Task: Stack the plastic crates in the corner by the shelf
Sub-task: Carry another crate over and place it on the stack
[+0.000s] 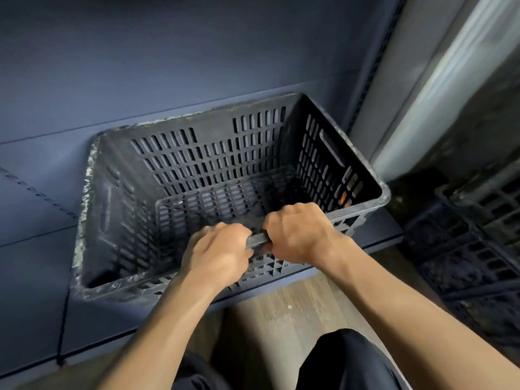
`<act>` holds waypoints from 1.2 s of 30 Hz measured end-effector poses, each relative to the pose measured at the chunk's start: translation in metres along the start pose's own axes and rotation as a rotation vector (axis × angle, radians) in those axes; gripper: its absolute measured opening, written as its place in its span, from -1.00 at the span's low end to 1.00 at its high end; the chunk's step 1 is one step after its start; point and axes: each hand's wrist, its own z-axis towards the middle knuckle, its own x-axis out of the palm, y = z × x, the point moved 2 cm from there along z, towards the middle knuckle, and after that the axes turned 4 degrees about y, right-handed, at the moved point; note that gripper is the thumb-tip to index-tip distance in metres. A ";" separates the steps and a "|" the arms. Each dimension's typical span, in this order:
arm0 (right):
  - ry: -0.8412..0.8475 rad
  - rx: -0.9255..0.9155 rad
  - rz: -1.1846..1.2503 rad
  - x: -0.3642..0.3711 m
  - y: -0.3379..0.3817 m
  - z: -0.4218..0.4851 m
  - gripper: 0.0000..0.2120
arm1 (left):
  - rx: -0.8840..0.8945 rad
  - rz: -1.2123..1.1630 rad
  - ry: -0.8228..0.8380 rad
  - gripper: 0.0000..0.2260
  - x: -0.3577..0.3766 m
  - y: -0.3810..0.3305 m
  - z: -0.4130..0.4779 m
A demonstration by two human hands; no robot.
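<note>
A dark grey slotted plastic crate with a scuffed, whitish rim sits on the low blue shelf, open side up and nothing inside. My left hand and my right hand are side by side on the crate's near rim, both with fingers curled over it. More dark crates stand in the corner at the right, beside the shelf's end, partly cut off by the frame edge.
The shelf's blue back panel rises behind the crate. A slotted shelf upright and a pale grey wall panel stand at the right. Wooden floor shows below, with my dark-trousered knees at the bottom.
</note>
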 end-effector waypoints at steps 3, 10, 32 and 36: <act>0.109 0.013 -0.028 -0.006 0.000 -0.002 -0.71 | -0.006 0.113 0.010 -0.84 -0.001 -0.002 -0.001; 0.182 0.047 -0.002 -0.016 0.009 -0.026 -0.65 | -0.007 0.121 0.103 -0.74 0.005 0.005 -0.021; 0.330 0.300 0.349 -0.134 0.010 -0.394 -0.72 | 0.400 0.312 0.360 -0.89 -0.064 -0.173 -0.301; 0.323 0.378 0.386 -0.157 0.012 -0.435 -0.71 | 0.481 0.344 0.362 -0.85 -0.086 -0.197 -0.331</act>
